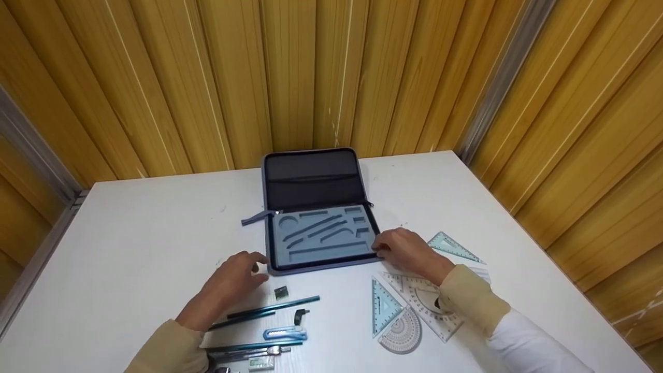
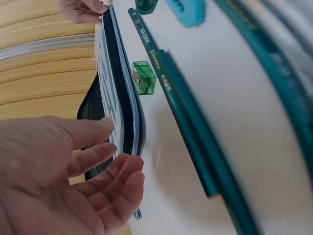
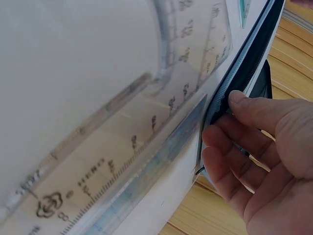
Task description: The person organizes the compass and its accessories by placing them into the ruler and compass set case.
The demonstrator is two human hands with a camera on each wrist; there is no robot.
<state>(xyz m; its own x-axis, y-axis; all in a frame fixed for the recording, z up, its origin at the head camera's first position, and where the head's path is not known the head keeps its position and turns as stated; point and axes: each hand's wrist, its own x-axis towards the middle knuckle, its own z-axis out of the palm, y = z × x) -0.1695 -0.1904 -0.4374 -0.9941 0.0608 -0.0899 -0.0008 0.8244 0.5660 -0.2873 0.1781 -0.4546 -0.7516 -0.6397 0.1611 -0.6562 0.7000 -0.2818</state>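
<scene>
An unfolded zippered case [image 1: 316, 269] lies on the white table, its dark lid leaning back. Its blue-grey foam insert [image 1: 311, 248] has several shaped hollows with nothing in them. My left hand [image 1: 230, 280] is at the case's front left corner, thumb and fingers spread apart, fingertips close to the edge; whether they touch is unclear. At the front right corner my right hand [image 1: 409, 251] pinches the case's rim, thumb on the inner side and fingers outside. A green pencil sharpener [image 2: 144, 77] sits just in front of the case.
Teal pencils [image 1: 279, 304], a blue utility knife [image 1: 285, 333], a compass [image 1: 259, 353] and an eraser [image 1: 261, 363] lie at front left. Set squares [image 1: 386, 305] and a protractor [image 1: 401, 331] lie under and beside the right forearm. Corrugated yellow walls [image 1: 290, 77] stand behind.
</scene>
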